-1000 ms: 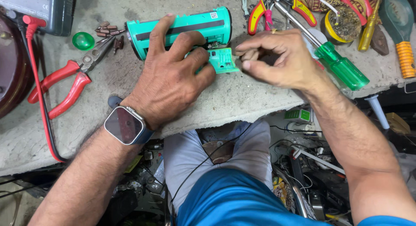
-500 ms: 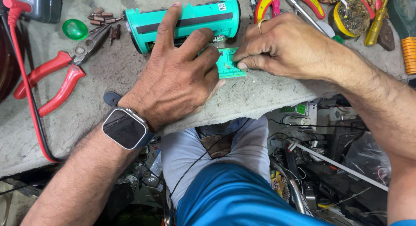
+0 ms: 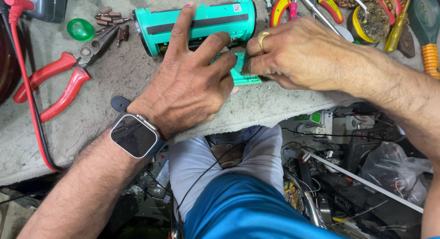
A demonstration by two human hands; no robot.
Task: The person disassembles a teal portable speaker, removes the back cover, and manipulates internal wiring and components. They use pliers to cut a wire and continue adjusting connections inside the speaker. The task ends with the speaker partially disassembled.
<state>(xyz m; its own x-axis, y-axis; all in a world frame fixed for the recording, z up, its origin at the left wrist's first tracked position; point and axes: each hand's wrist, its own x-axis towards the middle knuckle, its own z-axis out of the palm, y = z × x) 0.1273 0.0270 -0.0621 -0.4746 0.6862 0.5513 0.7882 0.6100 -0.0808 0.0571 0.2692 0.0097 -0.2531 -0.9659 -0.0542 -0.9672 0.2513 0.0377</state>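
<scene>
A rough grey workbench [image 3: 105,78] fills the far and left part of the view, its surface worn and dusty and its near edge uneven. Below and to the right lies a dim, crowded floor [image 3: 348,175] strewn with black cables, a white rod [image 3: 362,181] and a crumpled clear plastic bag [image 3: 396,168]. Even light falls on the bench; the floor sits in shadow.

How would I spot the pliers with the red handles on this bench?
Start at the grey workbench and find the teal cylinder under the left hand. Left of it lie the pliers, jaws toward a green cap; their plain red handles differ from the yellow-and-red tools opposite.
</scene>
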